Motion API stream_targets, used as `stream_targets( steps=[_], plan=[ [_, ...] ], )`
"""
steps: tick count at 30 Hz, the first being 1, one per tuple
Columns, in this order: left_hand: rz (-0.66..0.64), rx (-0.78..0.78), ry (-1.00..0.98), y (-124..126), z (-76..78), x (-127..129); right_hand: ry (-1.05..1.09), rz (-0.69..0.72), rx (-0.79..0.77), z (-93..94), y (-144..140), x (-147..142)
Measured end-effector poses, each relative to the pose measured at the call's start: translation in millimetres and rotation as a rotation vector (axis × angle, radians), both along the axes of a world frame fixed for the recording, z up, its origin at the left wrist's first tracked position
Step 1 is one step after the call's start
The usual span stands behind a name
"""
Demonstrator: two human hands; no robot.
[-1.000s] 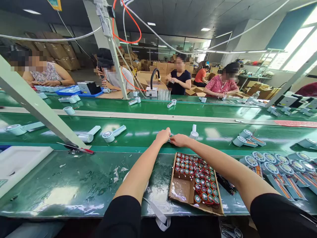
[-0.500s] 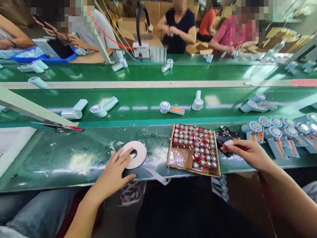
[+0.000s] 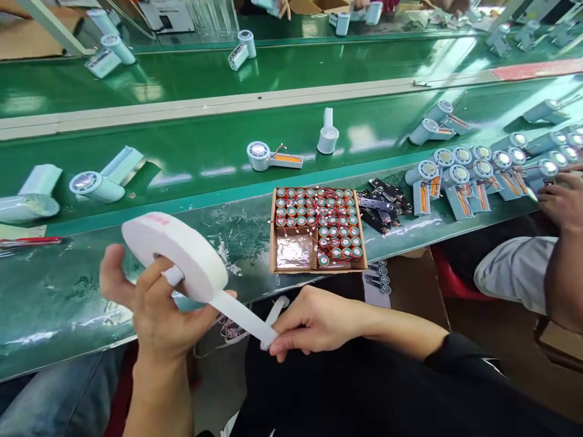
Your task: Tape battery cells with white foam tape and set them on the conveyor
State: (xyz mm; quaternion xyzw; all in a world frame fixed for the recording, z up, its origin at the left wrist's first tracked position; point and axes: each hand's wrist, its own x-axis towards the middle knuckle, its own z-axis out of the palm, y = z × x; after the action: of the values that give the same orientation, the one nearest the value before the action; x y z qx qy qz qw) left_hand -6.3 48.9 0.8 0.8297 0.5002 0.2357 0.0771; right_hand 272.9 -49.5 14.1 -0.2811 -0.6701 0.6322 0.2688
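My left hand (image 3: pixel 159 321) holds up a roll of white tape (image 3: pixel 186 249), with fingers through its core and a white wrap on one finger. A strip of tape (image 3: pixel 239 317) runs from the roll down to my right hand (image 3: pixel 319 321). There my thumb and fingers pinch it, and a loose end curls up behind them. Beyond my right hand lies a cardboard box (image 3: pixel 273 252) holding rows of round cells (image 3: pixel 300 210) with red wires; its front left compartment shows a clear plastic liner. Dark circuit boards (image 3: pixel 385 203) are piled beside the box.
Light-blue pipe-shaped housings (image 3: pixel 460 179) crowd the bench at right; more, like one with an orange strip (image 3: pixel 259 156), lie on the green belt (image 3: pixel 195 133). Red-handled scissors (image 3: pixel 31 241) rest at left. Another person's hand (image 3: pixel 565 197) is at far right.
My left hand has lifted the tape roll off the bench. My right hand has come from the circuit boards to the tape strip and grips it. The view has tilted down.
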Motion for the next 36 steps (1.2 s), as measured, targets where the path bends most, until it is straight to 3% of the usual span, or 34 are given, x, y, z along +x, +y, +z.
stream_targets(
  steps=[2, 4, 7, 10, 13, 16, 20, 24, 26, 28, 30, 32, 36],
  plan=[
    [-0.063, 0.178, -0.084, 7.7, -7.1, 2.1, -0.140, 0.028, 0.175, -9.0, -9.6, 15.3],
    [-0.149, 0.286, -0.126, 9.2, -17.7, 4.5, -0.252, -0.035, 0.345, -10.8, -15.8, 37.3],
    [-0.130, 0.259, -0.158, 0.7, -31.5, 11.0, -0.324, -0.310, 0.541, 0.3, -15.0, 72.4],
    [-0.093, 0.193, -0.178, -10.8, -35.5, 22.5, -0.589, -0.531, 0.738, 15.1, -6.7, 93.8],
    [-0.134, 0.175, -0.191, -16.7, -32.0, 35.3, -0.918, -0.523, 0.772, 18.6, 0.6, 93.5],
    [-0.170, 0.169, -0.190, -18.1, -27.0, 43.5, -1.031, -0.485, 0.697, 12.2, 3.1, 86.3],
    [-0.183, 0.158, -0.160, -19.1, -20.8, 45.4, -0.734, -0.528, 0.611, 8.5, 3.0, 98.4],
    [-0.249, 0.183, -0.149, -20.4, -13.3, 49.1, -0.213, -0.851, 0.548, 14.3, -0.2, 118.4],
    [-0.296, 0.199, -0.155, -21.3, -9.7, 55.0, 0.050, -0.995, 0.403, 14.2, -3.4, 113.4],
    [-0.336, 0.202, -0.144, -22.9, -6.6, 62.5, 0.252, -1.016, 0.172, 10.4, -6.5, 97.2],
    [-0.365, 0.213, -0.109, -25.6, -4.1, 69.2, 0.351, -0.961, -0.015, 5.3, -9.1, 77.4],
    [-0.396, 0.228, -0.051, -28.7, -1.8, 73.2, 0.386, -0.937, -0.086, 2.9, -10.7, 62.9],
    [-0.458, 0.259, 0.061, -33.7, 2.6, 74.3, 0.231, -0.977, 0.041, 9.8, -9.0, 57.9]
  ],
)
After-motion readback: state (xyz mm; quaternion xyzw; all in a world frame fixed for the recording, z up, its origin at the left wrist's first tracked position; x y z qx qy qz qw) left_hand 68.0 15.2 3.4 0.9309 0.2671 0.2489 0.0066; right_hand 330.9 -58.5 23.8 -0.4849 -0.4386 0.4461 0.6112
